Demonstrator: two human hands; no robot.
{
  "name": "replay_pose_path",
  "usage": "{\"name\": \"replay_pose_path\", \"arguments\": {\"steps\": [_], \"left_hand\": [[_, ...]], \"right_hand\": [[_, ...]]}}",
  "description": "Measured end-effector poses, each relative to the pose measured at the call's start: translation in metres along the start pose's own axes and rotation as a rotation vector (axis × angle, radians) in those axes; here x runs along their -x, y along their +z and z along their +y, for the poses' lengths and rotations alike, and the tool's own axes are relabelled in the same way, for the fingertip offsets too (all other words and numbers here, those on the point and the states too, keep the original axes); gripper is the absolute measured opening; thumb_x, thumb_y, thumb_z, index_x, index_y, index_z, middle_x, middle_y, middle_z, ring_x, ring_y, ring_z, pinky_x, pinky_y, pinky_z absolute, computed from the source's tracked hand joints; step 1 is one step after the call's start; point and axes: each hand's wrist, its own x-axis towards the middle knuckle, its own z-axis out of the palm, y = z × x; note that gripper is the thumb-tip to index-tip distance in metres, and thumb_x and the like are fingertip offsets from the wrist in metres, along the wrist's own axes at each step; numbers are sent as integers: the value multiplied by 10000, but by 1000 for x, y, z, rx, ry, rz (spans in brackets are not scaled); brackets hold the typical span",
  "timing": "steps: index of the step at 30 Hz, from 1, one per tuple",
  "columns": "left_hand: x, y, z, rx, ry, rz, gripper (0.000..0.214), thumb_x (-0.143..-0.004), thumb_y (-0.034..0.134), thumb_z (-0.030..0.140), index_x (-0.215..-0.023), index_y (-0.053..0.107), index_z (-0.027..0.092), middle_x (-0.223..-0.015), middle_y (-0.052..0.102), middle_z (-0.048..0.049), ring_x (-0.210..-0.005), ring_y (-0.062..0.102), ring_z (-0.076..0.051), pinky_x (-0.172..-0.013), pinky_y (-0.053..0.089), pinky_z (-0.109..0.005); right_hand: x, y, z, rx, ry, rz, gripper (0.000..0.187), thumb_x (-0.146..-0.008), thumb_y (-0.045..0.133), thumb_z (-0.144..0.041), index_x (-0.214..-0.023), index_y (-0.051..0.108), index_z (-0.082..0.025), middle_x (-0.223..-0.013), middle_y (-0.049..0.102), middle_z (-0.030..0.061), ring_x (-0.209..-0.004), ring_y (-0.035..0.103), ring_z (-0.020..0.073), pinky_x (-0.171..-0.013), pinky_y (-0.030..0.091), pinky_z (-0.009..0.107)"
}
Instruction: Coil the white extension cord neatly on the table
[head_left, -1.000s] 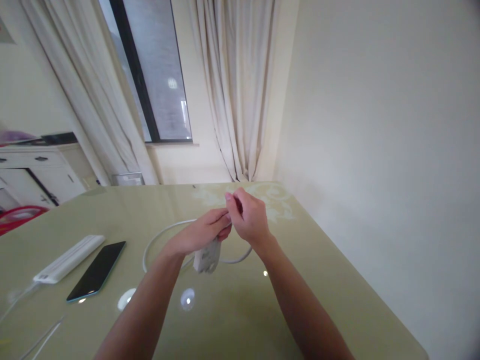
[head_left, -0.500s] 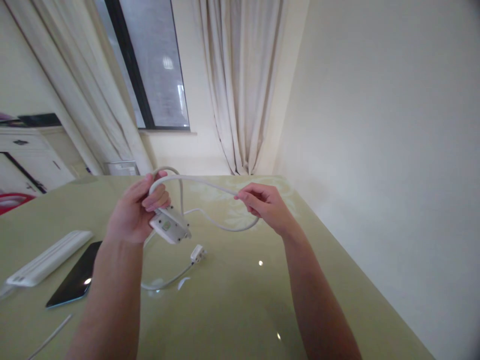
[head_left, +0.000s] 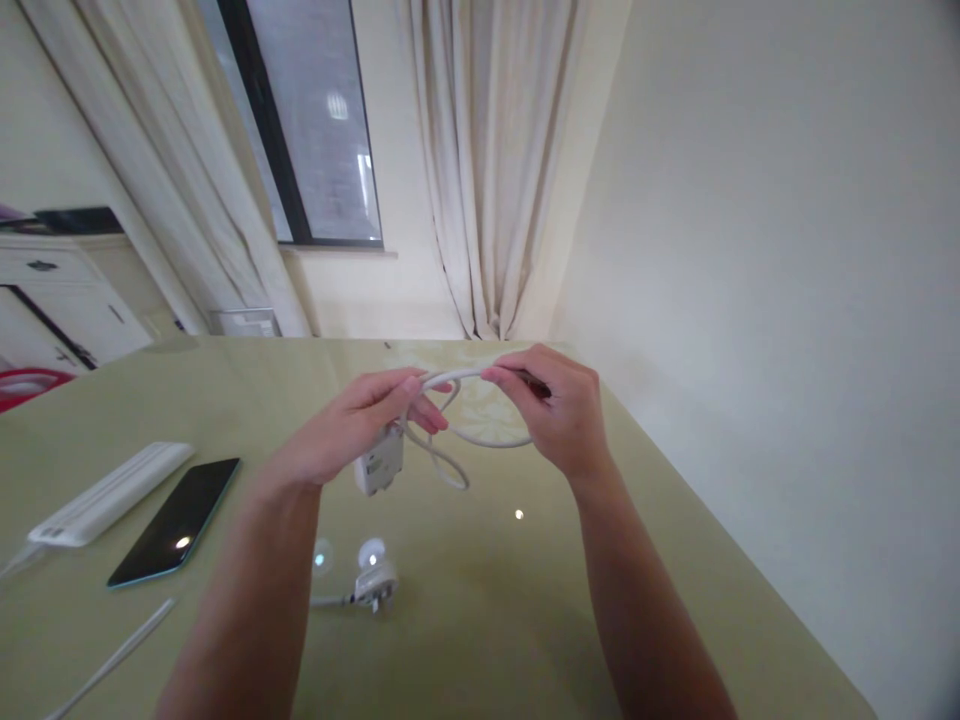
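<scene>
Looped white cable point(head_left: 491, 441) is gathered between my two hands above the table. My left hand point(head_left: 375, 415) pinches the loops between thumb and fingers. Below its fingers hangs a white plastic block point(head_left: 380, 462), like a small power strip, partly hidden by the hand. On the right, my right hand point(head_left: 553, 405) is closed on the same cable, thumb and fingertips pressed together. A white plug point(head_left: 375, 582) with metal pins rests on the table nearer to me, its cord running left behind my left forearm.
Left on the green table point(head_left: 480, 620) lie a black phone point(head_left: 176, 522), a long white bar-shaped device point(head_left: 112, 493) and a thin white cable end point(head_left: 124, 645). A wall point(head_left: 765, 300) borders the table's right side. Curtains point(head_left: 487, 170) hang behind.
My left hand has moved right, towards my right hand, carrying the block and cable. The cable between them is now in tighter loops. The plug has shifted nearer to me.
</scene>
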Motion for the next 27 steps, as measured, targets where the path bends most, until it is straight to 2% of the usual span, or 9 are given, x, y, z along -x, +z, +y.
{"name": "replay_pose_path", "arguments": {"steps": [5, 11, 14, 16, 18, 21, 24, 27], "left_hand": [[1, 18, 0, -52, 61, -75, 389, -936, 683, 510, -732, 715, 180, -632, 627, -43, -636, 620, -183, -602, 503, -262], [4, 28, -2, -8, 54, -173, 412, -969, 616, 558, -913, 749, 172, -555, 449, 30, -479, 404, -119, -457, 380, -229], [1, 23, -5, -3, 29, -151, 392, -960, 650, 529, -874, 750, 161, -588, 568, -13, -522, 509, -136, -498, 446, -234], [-3, 15, -7, 10, 29, -37, 387, -933, 695, 523, -873, 751, 145, -715, 696, -75, -646, 642, -177, -598, 537, -260], [-8, 5, -8, 72, 39, 168, 390, -918, 718, 516, -905, 745, 127, -844, 753, -117, -738, 699, -196, -648, 572, -267], [-13, -15, -5, 227, 112, 475, 336, -947, 692, 449, -930, 728, 115, -812, 728, -78, -596, 620, -117, -522, 496, -190], [-14, -31, 1, 441, 187, 593, 235, -985, 640, 335, -928, 709, 117, -671, 599, 10, -457, 443, -48, -426, 371, -147], [-13, -39, 5, 579, 236, 686, 250, -1054, 505, 238, -917, 679, 122, -631, 513, 45, -447, 386, -27, -438, 335, -138]], "right_hand": [[1, 3, 1, -18, -11, -65, 228, -975, 711, -430, -895, 778, -227, -770, 712, 16, -666, 584, 136, -688, 456, 278], [1, 6, 3, -179, 119, -124, 290, -955, 714, -489, -893, 781, -213, -769, 721, 17, -654, 590, 130, -648, 440, 264], [1, 8, 4, -215, 178, -95, 334, -934, 728, -524, -860, 775, -202, -696, 673, -1, -599, 534, 110, -592, 401, 250], [0, 6, 8, -191, 227, 0, 365, -913, 744, -540, -816, 759, -188, -647, 619, -12, -573, 487, 101, -550, 363, 245], [-3, 1, 16, -185, 306, 150, 393, -894, 757, -555, -788, 734, -177, -610, 557, -23, -545, 433, 92, -499, 310, 243], [-7, -12, 35, -335, 469, 350, 424, -874, 764, -585, -793, 689, -176, -548, 418, -66, -467, 310, 71, -422, 212, 239], [-8, -26, 54, -645, 640, 424, 412, -864, 785, -572, -853, 658, -180, -529, 305, -115, -413, 209, 53, -368, 165, 223], [-7, -33, 70, -925, 753, 454, 327, -915, 767, -482, -885, 622, -191, -533, 305, -128, -389, 221, 45, -354, 244, 190]]}}
